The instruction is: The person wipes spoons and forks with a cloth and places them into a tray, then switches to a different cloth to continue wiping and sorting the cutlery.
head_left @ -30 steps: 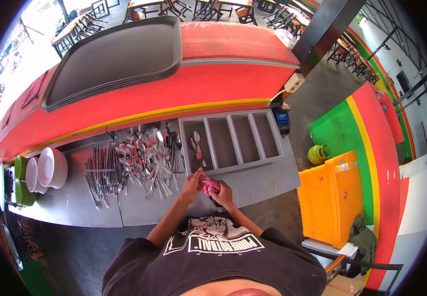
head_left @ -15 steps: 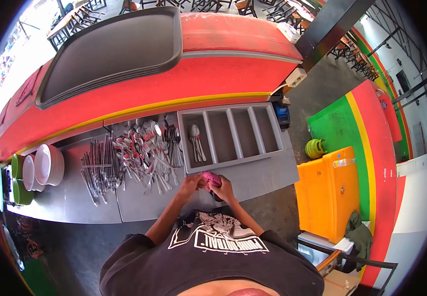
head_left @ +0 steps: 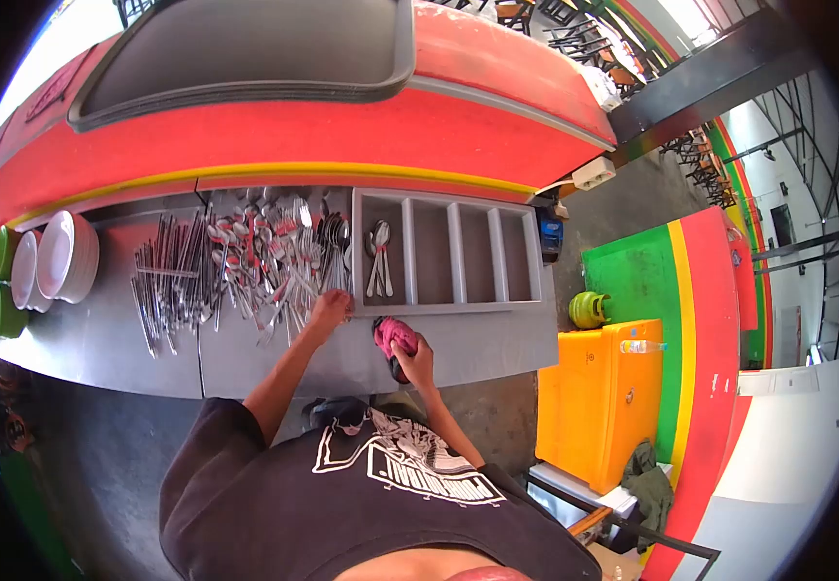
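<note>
My right hand [head_left: 415, 360] is closed on a crumpled pink and black cloth [head_left: 395, 336], just in front of the grey cutlery tray [head_left: 458, 310]. My left hand [head_left: 332, 310] is at the near right edge of a heap of spoons and forks [head_left: 269, 252], by the handle ends. Its fingers are curled together; whether a piece of cutlery is in them is too small to make out. A few spoons [head_left: 379, 257] lie in the tray's leftmost compartment, bowls pointing away from me. Left of the heap are thin metal sticks like chopsticks [head_left: 163, 281].
White bowls [head_left: 69, 257] and green dishes [head_left: 3, 290] stand at the left of the steel counter [head_left: 245, 363]. Behind it rises a red ledge [head_left: 478, 126] with black trays [head_left: 245, 48]. An orange box [head_left: 599, 407] and a green gas cylinder [head_left: 589, 310] are to the right.
My hands were together on the cloth; now they are apart. The left has moved to the cutlery heap, while the right keeps the cloth. The view has shifted.
</note>
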A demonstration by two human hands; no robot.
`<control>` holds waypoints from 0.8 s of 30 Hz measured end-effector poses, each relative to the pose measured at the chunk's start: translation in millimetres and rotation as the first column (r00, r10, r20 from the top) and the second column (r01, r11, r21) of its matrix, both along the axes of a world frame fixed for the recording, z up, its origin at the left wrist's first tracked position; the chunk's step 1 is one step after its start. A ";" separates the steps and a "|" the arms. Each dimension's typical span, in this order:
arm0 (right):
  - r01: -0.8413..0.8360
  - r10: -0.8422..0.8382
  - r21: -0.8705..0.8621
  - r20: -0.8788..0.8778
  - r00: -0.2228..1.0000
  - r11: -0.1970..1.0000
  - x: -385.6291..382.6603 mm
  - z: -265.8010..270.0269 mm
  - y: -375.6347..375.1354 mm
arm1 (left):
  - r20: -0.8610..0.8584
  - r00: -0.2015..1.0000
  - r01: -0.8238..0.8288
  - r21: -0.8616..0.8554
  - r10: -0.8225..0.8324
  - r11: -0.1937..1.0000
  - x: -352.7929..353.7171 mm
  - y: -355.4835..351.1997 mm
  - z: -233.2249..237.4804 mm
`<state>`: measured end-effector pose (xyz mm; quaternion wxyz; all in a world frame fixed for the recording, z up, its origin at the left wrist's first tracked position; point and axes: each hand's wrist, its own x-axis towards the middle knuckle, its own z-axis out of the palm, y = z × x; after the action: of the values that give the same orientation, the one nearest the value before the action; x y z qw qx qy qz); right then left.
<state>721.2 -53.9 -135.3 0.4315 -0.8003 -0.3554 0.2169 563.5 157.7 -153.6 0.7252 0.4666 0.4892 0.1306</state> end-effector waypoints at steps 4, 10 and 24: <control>0.012 -0.012 0.007 -0.055 0.998 1.000 -7.1 18.0 4.2 | -0.229 0.967 0.130 0.817 0.109 0.562 -3.3 -47.4 -43.0; 0.023 -0.023 -0.005 0.009 1.000 1.000 -6.7 7.9 4.8 | -0.443 0.882 0.204 0.667 0.161 0.716 9.3 -58.8 9.7; 0.050 -0.032 0.104 -0.169 0.985 0.993 -21.8 13.1 -1.5 | 0.165 0.986 -0.013 0.190 -0.019 0.982 -28.0 -52.1 -11.8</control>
<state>699.4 -55.4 -122.1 0.5067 -0.7620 -0.3125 0.2549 535.6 105.6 -165.4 0.7157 0.5219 0.4118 0.2140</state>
